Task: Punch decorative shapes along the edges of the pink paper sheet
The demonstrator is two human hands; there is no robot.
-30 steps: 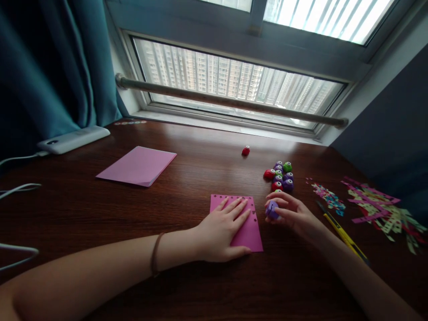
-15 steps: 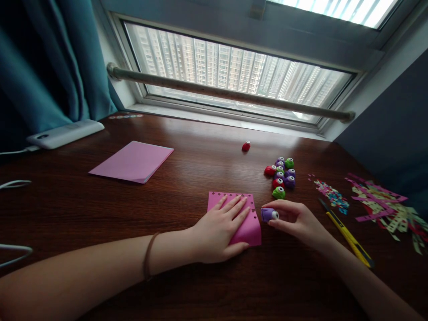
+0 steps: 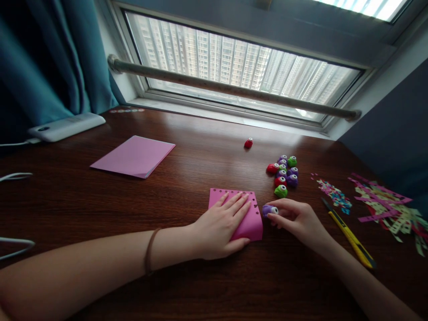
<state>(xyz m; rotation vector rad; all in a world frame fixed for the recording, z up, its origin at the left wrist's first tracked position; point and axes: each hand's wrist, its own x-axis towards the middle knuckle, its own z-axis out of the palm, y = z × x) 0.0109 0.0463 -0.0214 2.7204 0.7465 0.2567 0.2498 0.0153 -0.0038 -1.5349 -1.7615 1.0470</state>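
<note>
My left hand lies flat with fingers spread on a pink sheet of paper, pressing it to the table. Small shapes are punched along the paper's far and right edges, and its near right corner curls up. At the right edge, my right hand grips a purple craft punch with a white button between thumb and fingers. Whether the paper sits in the punch's slot I cannot tell. Beyond that hand, several red, green and purple craft punches stand in a cluster.
A yellow utility knife lies right of my right hand, near confetti and a heap of paper strips. A single red punch stands farther back. Pink sheets and a white power bank-like device are at left.
My right fingers have shifted their hold on the purple punch, with the thumb now by its white button. My left hand stays on the paper. The whole view has tilted slightly.
</note>
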